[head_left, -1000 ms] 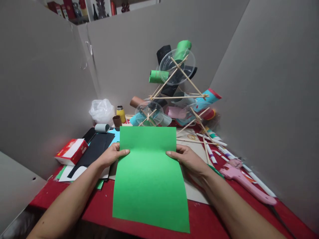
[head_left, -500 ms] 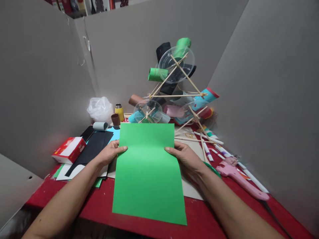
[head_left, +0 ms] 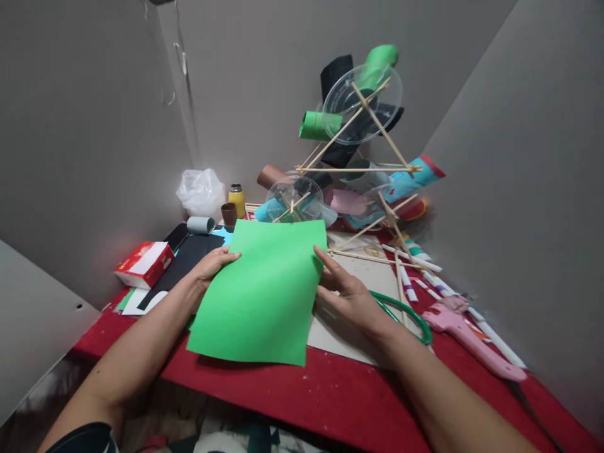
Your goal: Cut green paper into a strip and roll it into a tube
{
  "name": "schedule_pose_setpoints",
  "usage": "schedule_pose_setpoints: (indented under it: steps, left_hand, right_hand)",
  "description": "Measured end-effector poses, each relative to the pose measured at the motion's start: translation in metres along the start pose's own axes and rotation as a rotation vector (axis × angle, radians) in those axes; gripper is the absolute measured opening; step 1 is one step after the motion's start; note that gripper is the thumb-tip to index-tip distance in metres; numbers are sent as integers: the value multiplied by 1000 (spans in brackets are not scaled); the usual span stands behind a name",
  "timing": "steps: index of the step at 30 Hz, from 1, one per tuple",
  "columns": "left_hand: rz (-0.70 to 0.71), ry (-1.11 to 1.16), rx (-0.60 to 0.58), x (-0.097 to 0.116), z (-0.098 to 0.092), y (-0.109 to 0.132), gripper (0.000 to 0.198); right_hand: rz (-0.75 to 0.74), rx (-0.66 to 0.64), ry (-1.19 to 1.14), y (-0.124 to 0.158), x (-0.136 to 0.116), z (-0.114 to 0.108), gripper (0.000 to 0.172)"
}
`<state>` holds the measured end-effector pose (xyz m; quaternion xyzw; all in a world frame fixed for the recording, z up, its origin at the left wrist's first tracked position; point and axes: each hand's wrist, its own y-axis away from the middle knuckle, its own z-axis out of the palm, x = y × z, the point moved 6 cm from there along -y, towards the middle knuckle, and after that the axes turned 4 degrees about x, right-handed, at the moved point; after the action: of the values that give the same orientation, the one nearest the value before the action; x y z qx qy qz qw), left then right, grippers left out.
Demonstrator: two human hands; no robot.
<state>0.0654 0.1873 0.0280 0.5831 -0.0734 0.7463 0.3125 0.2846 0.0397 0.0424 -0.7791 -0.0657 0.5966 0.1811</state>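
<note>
A green sheet of paper hangs tilted and slightly bowed in front of me, above the table's front. My left hand pinches its left edge, thumb on the front face and fingers behind. At the right edge is my right hand, one digit lying over the front near the upper corner. Its other fingers are spread lower along that edge, partly hidden by the paper. Just right of this hand lies a green ring-shaped item. Under the paper is a pale board.
Behind stands a stick frame with clear discs and paper tubes. A pink glue gun and white paper sticks lie right. Left are a red box, black sheets, a yellow bottle and a plastic bag. Grey panels surround the red table.
The green sheet has tilted, its lower end swinging left and up. My right hand's digits have spread apart at the edge. The camera view has shifted left and downward.
</note>
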Motion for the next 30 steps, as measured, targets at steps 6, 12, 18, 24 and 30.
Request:
schedule_pose_setpoints:
  steps: [6, 12, 18, 24, 30]
  left_hand:
    - [-67, -62, 72, -8, -9, -10, 27]
    - [-49, -120, 149, -1, -20, -14, 23]
    - [-42, -232, 180, 27, -47, -11, 29]
    - [-17, -297, 219, 33, -65, -11, 28]
    - [7, -321, 257, 32, -70, -12, 24]
  right_hand:
    - [-131, -164, 167, 11, -20, 20, 53]
    - [-114, -188, 248, 25, -25, 25, 45]
    - [42, 124, 578, 29, 1, -24, 42]
    - [20, -58, 814, 16, 13, -1, 32]
    - [-13, -244, 967, -2, 9, 26, 28]
